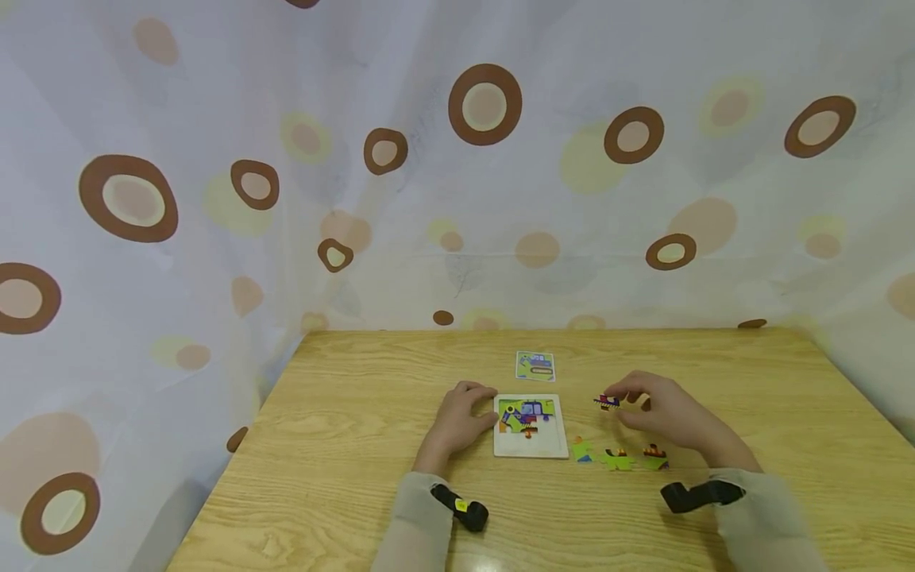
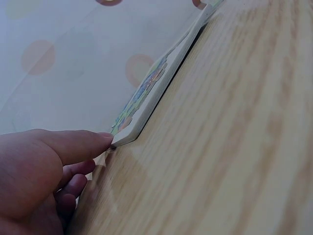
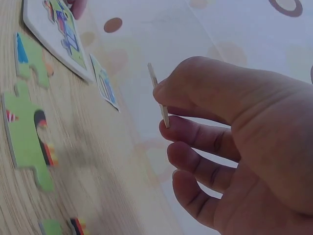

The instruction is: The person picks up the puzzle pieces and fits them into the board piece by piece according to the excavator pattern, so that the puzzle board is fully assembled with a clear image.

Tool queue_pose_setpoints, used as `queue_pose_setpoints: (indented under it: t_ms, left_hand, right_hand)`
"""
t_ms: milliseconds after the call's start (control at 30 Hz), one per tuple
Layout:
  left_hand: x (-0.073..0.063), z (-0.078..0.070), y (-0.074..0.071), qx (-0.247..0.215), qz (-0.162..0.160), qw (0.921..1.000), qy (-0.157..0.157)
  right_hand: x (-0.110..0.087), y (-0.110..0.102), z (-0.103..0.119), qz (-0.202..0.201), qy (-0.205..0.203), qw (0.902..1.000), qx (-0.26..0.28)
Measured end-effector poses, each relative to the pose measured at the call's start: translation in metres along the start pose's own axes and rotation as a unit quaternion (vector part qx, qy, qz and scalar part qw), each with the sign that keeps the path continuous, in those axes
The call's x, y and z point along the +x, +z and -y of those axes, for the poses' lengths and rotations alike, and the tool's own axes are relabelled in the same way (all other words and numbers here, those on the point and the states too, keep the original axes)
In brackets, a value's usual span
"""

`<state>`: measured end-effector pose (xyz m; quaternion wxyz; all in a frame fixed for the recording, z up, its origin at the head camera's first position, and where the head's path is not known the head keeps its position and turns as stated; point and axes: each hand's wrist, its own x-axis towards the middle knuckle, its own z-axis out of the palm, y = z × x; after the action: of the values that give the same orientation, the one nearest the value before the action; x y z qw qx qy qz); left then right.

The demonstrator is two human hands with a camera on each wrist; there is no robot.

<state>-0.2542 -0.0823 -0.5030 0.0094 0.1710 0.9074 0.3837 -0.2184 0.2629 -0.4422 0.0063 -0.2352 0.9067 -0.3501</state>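
Note:
A white square puzzle tray (image 1: 530, 446), partly filled with a picture of a purple vehicle, lies flat on the table. My left hand (image 1: 455, 421) rests at its left side, with the thumb (image 2: 93, 146) and a fingertip touching the edge. Held above the table right of the tray is a dark puzzle piece (image 1: 606, 403) with a striped band. My right hand (image 1: 661, 407) pinches it between thumb and index finger; the right wrist view shows the piece (image 3: 165, 112) edge-on. Below that hand lie green loose pieces (image 3: 24, 132), apart from the tray.
Behind the tray lies a small picture card (image 1: 535, 366) of a similar vehicle. The wooden table (image 1: 343, 445) reaches back to a patterned curtain (image 1: 429, 199), which also hangs at both sides. A black camera is strapped on each wrist.

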Motion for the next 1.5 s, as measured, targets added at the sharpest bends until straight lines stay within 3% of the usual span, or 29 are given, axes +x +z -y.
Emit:
queue_pose_setpoints:
  t_ms: [267,733,933,1133,1500]
  left_hand:
    - [0.001,0.000,-0.001,0.002,0.000,1.0000,0.004]
    - [0.001,0.001,-0.001,0.006,0.002,1.0000,0.007]
    - [0.001,0.002,-0.001,0.007,0.001,1.0000,0.002]
    - [0.001,0.000,-0.001,0.005,0.002,1.0000,0.000]
    - [0.000,-0.001,-0.001,0.006,0.002,1.0000,-0.002]
  right_hand:
    - [0.012,0.010,0.012,0.012,-0.018,0.9997,0.012]
    - [0.030,0.029,0.026,0.030,-0.014,0.9993,0.017]
    - [0.035,0.035,0.031,0.035,-0.035,0.9983,0.030]
    - [0.040,0.044,0.034,0.044,-0.050,0.9970,0.038]
    - [0.044,0.058,0.029,0.080,-0.041,0.9946,0.053]
